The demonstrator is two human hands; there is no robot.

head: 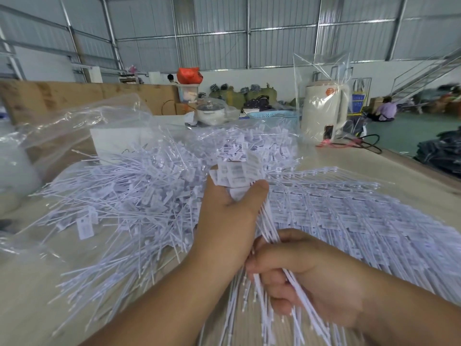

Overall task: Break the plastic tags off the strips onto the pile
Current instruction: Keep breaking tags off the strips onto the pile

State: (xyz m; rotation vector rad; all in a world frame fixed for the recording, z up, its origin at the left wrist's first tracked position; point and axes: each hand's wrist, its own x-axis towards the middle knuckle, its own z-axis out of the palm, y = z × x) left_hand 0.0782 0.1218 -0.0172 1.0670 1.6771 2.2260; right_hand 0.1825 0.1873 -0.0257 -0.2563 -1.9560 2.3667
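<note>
The left hand (232,211) is curled round the tag end of a bundle of white plastic strips (268,228), its thumb pressed against the cluster of tags (235,174) that stick up above the fist. The right hand (311,278) grips the thin tails of the same bundle lower down, fingers wrapped round them, so the strips run taut between the two hands, held up over the bench (30,283). This looks like the breaking step itself: one hand anchoring the tails while the other is placed to twist or snap the tags free. The next move probably calls for a sharp bend at the tag end, made over the pile (139,191) so the loose pieces drop onto it rather than onto the bare bench.

That pile of loose tags and strips lies just left of and behind the hands. To the right, unbroken sheets of strips (361,221) lie stacked flat in rows. Crumpled clear bags (82,123) sit at the far left, and a pale kettle (324,113) in a clear wrapper stands at the far edge near a lidded pot (212,113).

The room is a large shed with corrugated metal walls (282,28), a staircase (429,71) at right, and a person sitting (385,111) on the green floor.
</note>
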